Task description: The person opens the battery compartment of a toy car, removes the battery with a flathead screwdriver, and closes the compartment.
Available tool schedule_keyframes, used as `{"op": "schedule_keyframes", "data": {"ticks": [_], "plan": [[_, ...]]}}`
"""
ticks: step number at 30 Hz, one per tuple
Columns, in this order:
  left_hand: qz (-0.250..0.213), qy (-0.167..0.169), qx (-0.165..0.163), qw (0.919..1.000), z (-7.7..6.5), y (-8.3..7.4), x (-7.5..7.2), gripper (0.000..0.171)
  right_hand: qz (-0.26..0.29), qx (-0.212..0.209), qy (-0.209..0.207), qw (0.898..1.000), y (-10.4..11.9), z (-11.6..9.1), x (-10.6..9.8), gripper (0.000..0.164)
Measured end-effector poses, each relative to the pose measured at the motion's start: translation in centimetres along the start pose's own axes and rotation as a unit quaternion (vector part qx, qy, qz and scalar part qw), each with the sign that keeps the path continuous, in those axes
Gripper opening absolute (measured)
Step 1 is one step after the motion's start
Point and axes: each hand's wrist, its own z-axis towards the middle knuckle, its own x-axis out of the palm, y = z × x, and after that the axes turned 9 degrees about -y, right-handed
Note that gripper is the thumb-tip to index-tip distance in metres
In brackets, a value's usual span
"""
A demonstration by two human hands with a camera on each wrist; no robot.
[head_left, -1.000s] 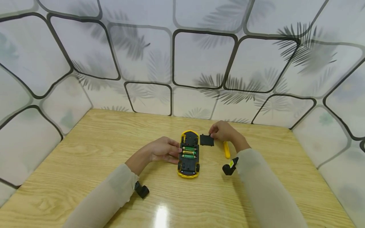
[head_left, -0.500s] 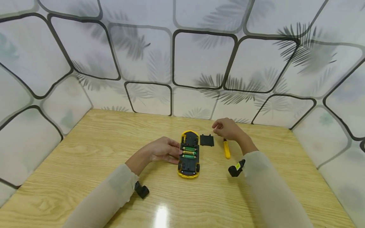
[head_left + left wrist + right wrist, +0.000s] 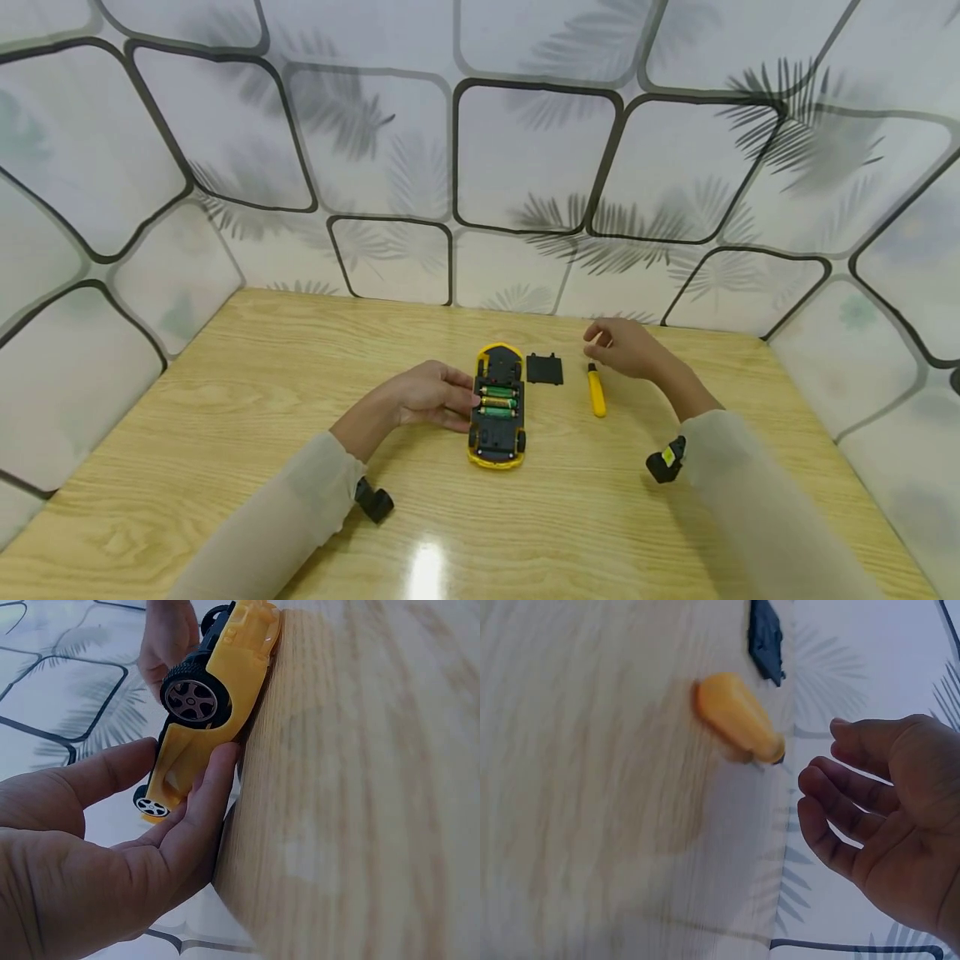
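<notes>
A yellow toy car [image 3: 497, 437] lies upside down on the table, its black underside up and its battery bay uncovered. Several green-and-gold batteries [image 3: 498, 402] sit in the bay. My left hand [image 3: 431, 396] holds the car's left side, the thumb at the upper edge and the fingers along the body, as the left wrist view shows. My right hand [image 3: 626, 346], fingers loosely bent and holding nothing, hovers beyond the black end of a yellow-handled tool [image 3: 596, 393], which looks like a screwdriver. Between car and tool lies the black battery cover [image 3: 544, 369].
The wood-grain table [image 3: 300, 358] meets a patterned wall covering [image 3: 525, 158] at the back, with more of it on both sides. A small black camera is strapped on each wrist.
My right hand has let go of the battery cover and moved right, past the yellow-handled tool's black end. The left hand and the car stay in place.
</notes>
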Motion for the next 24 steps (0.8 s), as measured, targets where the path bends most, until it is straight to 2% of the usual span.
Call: {"op": "schedule_keyframes", "data": {"ticks": [8,12,17,24], "plan": [[0.001,0.002,0.005,1.0000,-0.1,0.0,0.0,0.042,0.024,0.025,0.035,0.999,-1.1,-1.9,-0.1,0.039],[0.001,0.002,0.003,1.0000,-0.1,0.0,0.0,0.041,0.066,0.071,0.039,0.995,-1.1,-2.9,0.3,0.046],[0.006,-0.001,0.002,1.0000,-0.2,0.0,-0.1,0.041,0.118,0.136,0.025,0.983,-0.4,-4.0,1.3,0.055],[0.010,-0.001,-0.002,0.9999,-0.1,0.0,-0.1,0.042,0.148,0.190,-0.010,0.971,0.2,-4.6,2.6,0.061]]}}
